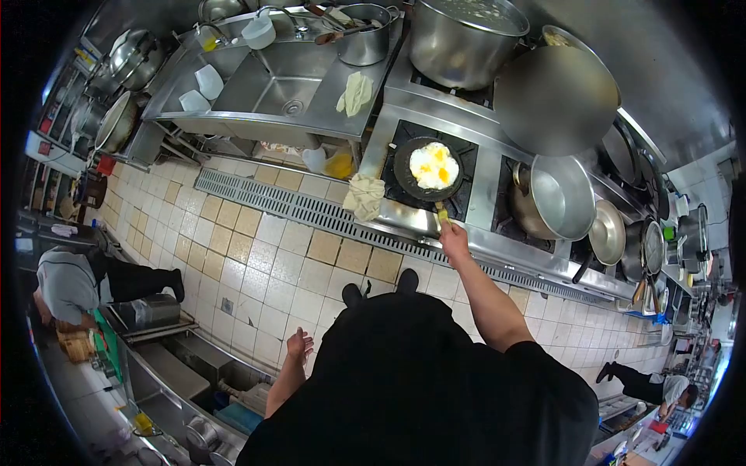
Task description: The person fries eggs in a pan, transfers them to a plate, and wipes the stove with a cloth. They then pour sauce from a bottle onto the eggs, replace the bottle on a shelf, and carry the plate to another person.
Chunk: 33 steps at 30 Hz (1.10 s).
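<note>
A dark frying pan point(402, 172) sits on a burner of the steel stove, and several fried eggs point(434, 166) with white and yellow patches lie in it. My right hand point(454, 239) is closed around the pan's handle point(443, 212), whose yellowish part shows just beyond my fingers. Down by my side, over the tiled floor, my left hand point(299, 342) hangs with its fingers loosely apart and nothing in it. A crumpled cream cloth point(364, 197) lies on the stove's front edge, left of the pan.
Right of the pan stands a large steel pot point(561, 198); a stockpot point(466, 46) is behind. A sink point(284, 81) and another cloth point(355, 94) lie to the left. A floor drain grate point(287, 205) runs along the stove. One person point(66, 283) works at left, another point(670, 388) at right.
</note>
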Each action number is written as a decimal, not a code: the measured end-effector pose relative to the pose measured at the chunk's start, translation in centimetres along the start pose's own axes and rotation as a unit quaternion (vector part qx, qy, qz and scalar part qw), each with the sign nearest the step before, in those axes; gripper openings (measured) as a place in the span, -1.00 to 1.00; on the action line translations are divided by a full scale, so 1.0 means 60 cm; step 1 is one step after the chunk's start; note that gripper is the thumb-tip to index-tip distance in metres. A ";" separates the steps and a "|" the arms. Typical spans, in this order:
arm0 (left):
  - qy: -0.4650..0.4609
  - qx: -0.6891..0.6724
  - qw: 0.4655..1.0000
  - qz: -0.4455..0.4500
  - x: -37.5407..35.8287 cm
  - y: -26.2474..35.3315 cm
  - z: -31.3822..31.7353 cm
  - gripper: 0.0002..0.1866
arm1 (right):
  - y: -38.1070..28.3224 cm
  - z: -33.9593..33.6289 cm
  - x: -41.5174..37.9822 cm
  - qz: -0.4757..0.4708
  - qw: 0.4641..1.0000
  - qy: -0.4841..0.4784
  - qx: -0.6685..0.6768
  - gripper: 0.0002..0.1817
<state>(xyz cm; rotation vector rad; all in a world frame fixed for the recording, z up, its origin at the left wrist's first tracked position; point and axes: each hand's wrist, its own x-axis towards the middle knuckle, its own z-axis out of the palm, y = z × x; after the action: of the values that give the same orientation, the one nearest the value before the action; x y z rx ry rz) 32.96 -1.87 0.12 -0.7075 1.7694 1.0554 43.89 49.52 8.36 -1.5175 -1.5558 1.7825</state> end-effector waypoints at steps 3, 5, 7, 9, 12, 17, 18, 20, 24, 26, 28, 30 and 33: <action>0.016 -0.018 1.000 0.008 -0.012 0.005 0.001 -0.42 | 0.006 -0.026 -0.015 0.030 0.998 -0.038 0.048 -0.71; 0.016 -0.014 1.000 0.007 -0.019 0.002 -0.004 -0.42 | 0.002 -0.034 -0.017 0.042 0.999 -0.012 0.014 -0.70; 0.009 -0.009 1.000 0.012 -0.020 0.008 0.001 -0.42 | 0.013 -0.016 0.009 0.016 0.999 0.000 0.032 -0.67; 0.005 0.019 1.000 0.011 -0.024 0.002 0.001 -0.42 | 0.011 0.014 0.012 -0.006 0.996 -0.007 0.084 -0.67; 0.008 0.006 1.000 0.006 -0.016 -0.001 0.000 -0.42 | 0.007 0.004 -0.010 0.010 0.999 -0.031 0.020 -0.65; 0.026 -0.023 0.999 0.018 -0.022 0.013 0.003 -0.42 | 0.017 -0.040 -0.019 0.018 0.999 -0.034 -0.019 -0.65; 0.023 -0.020 0.999 0.030 -0.018 0.011 0.003 -0.42 | 0.014 -0.044 -0.021 0.028 0.999 -0.020 -0.023 -0.65; 0.013 -0.014 1.000 0.024 -0.013 0.006 0.000 -0.42 | 0.006 -0.026 -0.007 0.026 0.999 -0.015 -0.012 -0.66; 0.008 0.016 1.000 0.003 -0.010 -0.010 -0.002 -0.42 | 0.008 0.008 0.008 0.001 0.999 -0.031 0.029 -0.66; 0.009 0.010 1.000 0.004 -0.010 -0.011 -0.006 -0.43 | 0.006 -0.006 -0.007 0.027 0.998 -0.057 0.024 -0.65; 0.008 -0.002 1.000 0.005 -0.011 -0.007 0.000 -0.43 | -0.011 -0.037 -0.031 0.044 0.997 -0.058 0.009 -0.63; 0.013 -0.018 1.000 0.020 -0.017 -0.006 -0.002 -0.44 | -0.018 -0.051 -0.038 0.052 0.997 -0.049 -0.021 -0.60; 0.008 0.005 1.000 0.020 -0.013 -0.010 -0.003 -0.44 | 0.015 -0.026 0.012 0.009 1.000 -0.008 0.001 -0.64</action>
<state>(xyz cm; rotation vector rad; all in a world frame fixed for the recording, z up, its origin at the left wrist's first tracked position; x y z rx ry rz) 33.68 -2.28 0.68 -0.6787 1.8076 1.0688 45.26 50.55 7.50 -1.5247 -1.5517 1.8105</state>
